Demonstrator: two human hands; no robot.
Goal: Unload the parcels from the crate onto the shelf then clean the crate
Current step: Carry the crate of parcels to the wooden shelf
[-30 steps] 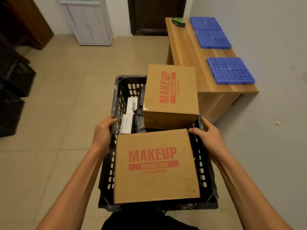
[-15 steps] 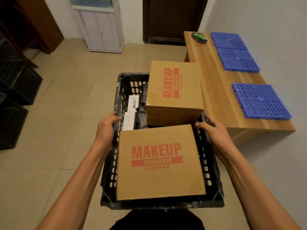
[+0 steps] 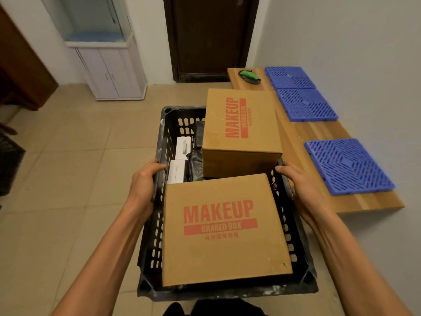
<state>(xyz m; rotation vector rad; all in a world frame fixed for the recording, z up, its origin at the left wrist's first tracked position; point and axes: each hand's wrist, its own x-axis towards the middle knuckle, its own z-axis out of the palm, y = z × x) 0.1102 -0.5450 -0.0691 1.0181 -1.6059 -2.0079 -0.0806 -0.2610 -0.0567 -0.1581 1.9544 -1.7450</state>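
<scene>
A black slatted plastic crate (image 3: 157,226) rides fully loaded, two brown "MAKEUP" cardboard parcels (image 3: 224,226) unmoved; unloading and cleaning both remain; the left hand (image 3: 143,181) and right hand (image 3: 300,185) curl over its side rims, arms outstretched, just beside the low wooden shelf (image 3: 323,142).

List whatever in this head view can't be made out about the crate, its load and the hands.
- Crate floor, head view: covered by the near cardboard box and the far cardboard box.
- Black wrapped parcels: partly under the far box; number unclear.
- White boxes: markings too small to read.
- Left hand and right hand: fingertips hidden over the crate rim.
- Crate's near edge: underside out of sight.
</scene>
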